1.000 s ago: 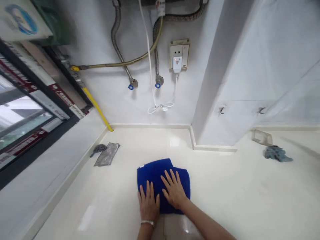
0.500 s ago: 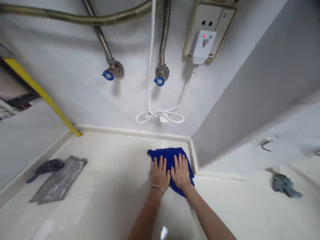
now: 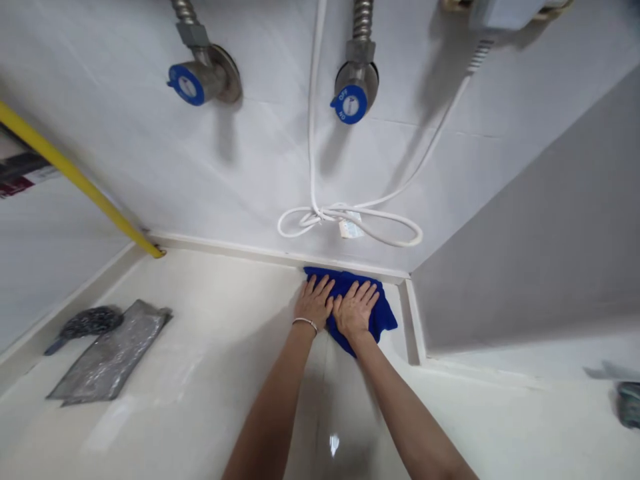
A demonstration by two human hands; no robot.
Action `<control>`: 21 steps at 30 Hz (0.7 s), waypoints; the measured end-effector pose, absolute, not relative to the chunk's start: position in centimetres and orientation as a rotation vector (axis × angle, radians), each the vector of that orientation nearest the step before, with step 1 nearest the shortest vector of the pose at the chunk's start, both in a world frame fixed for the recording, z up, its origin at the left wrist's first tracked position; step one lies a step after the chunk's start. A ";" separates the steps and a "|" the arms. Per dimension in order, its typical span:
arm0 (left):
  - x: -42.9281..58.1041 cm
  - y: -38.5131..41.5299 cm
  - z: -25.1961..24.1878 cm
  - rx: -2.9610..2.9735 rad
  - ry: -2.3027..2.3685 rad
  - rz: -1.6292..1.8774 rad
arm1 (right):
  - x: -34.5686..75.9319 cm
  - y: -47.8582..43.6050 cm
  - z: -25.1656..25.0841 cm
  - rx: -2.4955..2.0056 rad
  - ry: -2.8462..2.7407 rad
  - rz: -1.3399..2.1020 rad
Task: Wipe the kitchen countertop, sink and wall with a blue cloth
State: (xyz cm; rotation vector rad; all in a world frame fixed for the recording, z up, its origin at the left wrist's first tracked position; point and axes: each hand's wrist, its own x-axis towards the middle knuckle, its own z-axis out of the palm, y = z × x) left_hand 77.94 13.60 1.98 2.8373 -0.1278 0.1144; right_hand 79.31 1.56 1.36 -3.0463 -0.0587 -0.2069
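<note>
A blue cloth (image 3: 383, 317) lies on the cream countertop (image 3: 210, 347), pushed up against the back wall's raised edge in the inner corner. My left hand (image 3: 313, 303) and my right hand (image 3: 356, 308) lie flat on it side by side, fingers stretched out and pointing to the wall. A thin bracelet sits on my left wrist. Most of the cloth is hidden under my hands.
A grey foil pouch (image 3: 107, 360) and a dark scrubber (image 3: 85, 323) lie at the left by the edge. A looped white cable (image 3: 350, 223) hangs on the wall below two blue-capped valves (image 3: 350, 103). A yellow pipe (image 3: 80, 183) slants left. A grey rag (image 3: 629, 403) lies far right.
Both hands have slid the blue cloth away from me, from the middle of the counter to the back wall's edge. The view has closed in on the wall.
</note>
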 end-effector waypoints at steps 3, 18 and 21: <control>76.9 15.9 2.0 2.835 -0.026 0.162 | 78.8 3.9 1.7 -2.997 -0.139 -0.183; 74.8 27.7 1.6 2.839 0.409 0.309 | 77.3 15.0 3.4 -2.766 -0.664 -0.119; 74.8 27.8 1.6 2.852 0.492 0.330 | 77.5 15.2 3.4 -2.745 -0.767 -0.083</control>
